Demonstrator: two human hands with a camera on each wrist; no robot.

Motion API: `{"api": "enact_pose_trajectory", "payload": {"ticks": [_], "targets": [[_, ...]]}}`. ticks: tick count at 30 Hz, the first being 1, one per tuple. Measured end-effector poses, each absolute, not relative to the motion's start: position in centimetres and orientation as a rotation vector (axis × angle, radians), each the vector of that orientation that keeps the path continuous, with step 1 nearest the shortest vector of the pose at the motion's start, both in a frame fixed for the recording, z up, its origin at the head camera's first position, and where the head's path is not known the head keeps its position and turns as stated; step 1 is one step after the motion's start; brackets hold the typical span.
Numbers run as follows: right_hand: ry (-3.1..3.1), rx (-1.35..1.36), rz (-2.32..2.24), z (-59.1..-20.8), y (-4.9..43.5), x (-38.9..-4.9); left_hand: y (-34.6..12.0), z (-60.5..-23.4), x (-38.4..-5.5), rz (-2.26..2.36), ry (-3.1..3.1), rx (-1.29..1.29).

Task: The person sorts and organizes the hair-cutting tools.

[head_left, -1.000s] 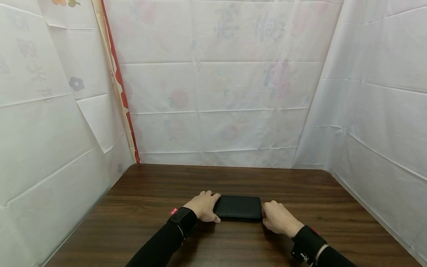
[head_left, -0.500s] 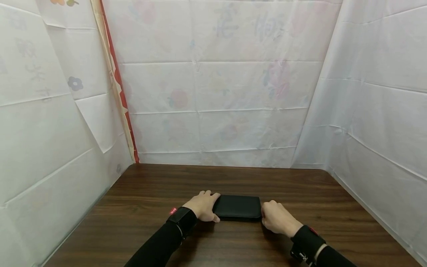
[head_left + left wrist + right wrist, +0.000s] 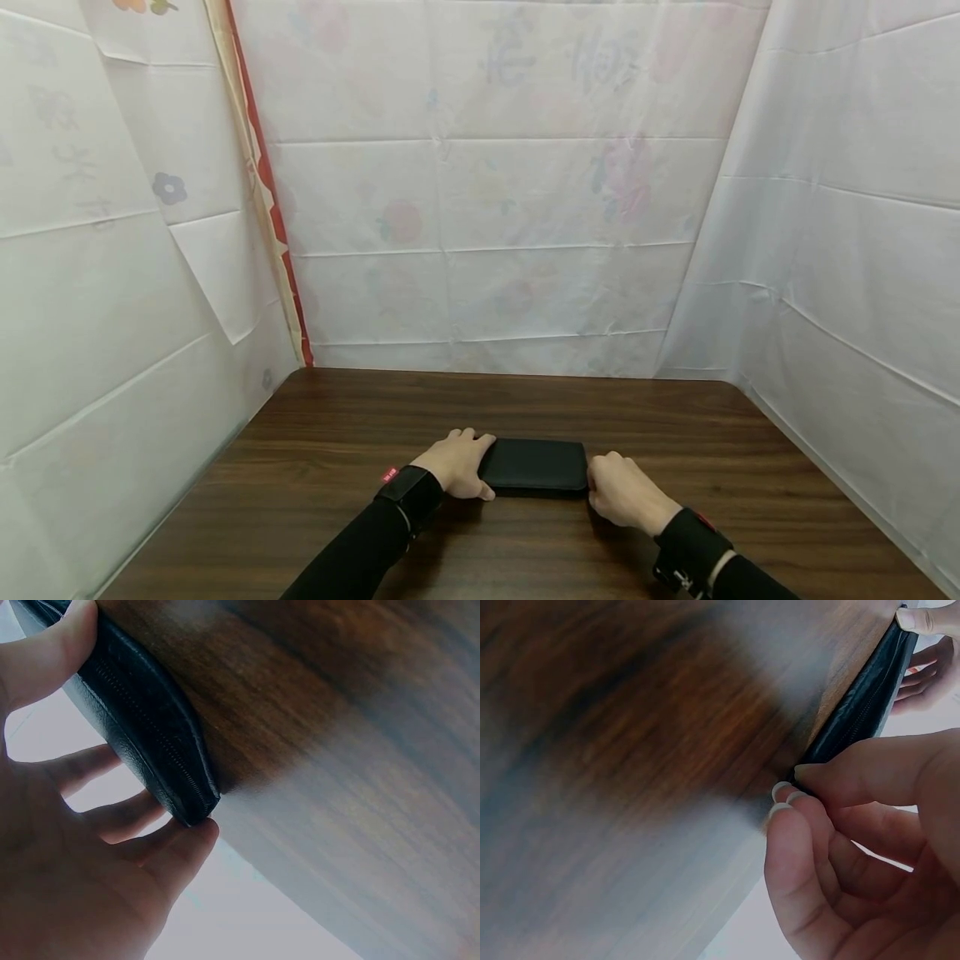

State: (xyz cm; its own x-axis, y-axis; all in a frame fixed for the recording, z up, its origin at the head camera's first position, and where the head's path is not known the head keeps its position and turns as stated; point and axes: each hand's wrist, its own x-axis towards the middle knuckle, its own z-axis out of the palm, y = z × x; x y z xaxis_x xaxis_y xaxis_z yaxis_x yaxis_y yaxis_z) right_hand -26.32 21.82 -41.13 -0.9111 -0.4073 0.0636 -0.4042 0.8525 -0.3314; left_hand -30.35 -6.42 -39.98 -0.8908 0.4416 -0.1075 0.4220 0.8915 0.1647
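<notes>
A black zip-up wallet [image 3: 534, 463] lies flat on the brown wooden table [image 3: 360, 417], between my two hands. Its zipper [image 3: 150, 731] runs along the side facing me and looks closed in the left wrist view. My left hand [image 3: 455, 463] holds the left end, with the thumb at the near side and the fingers spread round that end. At the near right corner, my right hand [image 3: 627, 490] pinches with thumb and curled fingers. The fingertips [image 3: 784, 796] hide what exactly sits between them, so a zipper pull cannot be made out.
White printed sheets hang as a back wall [image 3: 480, 200], a left wall [image 3: 112, 317] and a right wall [image 3: 847, 250] round the table. A red and cream strip [image 3: 273, 208] runs down the back left corner. Black bands circle both wrists.
</notes>
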Motion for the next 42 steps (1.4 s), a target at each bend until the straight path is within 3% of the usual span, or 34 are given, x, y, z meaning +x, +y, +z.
{"api": "enact_pose_trajectory", "payload": {"ticks": [42], "targets": [[3.093, -0.673, -0.516, -41.05, 21.05, -25.63, -6.46, -40.29, -30.22, 0.198, 2.94, 0.68]]}}
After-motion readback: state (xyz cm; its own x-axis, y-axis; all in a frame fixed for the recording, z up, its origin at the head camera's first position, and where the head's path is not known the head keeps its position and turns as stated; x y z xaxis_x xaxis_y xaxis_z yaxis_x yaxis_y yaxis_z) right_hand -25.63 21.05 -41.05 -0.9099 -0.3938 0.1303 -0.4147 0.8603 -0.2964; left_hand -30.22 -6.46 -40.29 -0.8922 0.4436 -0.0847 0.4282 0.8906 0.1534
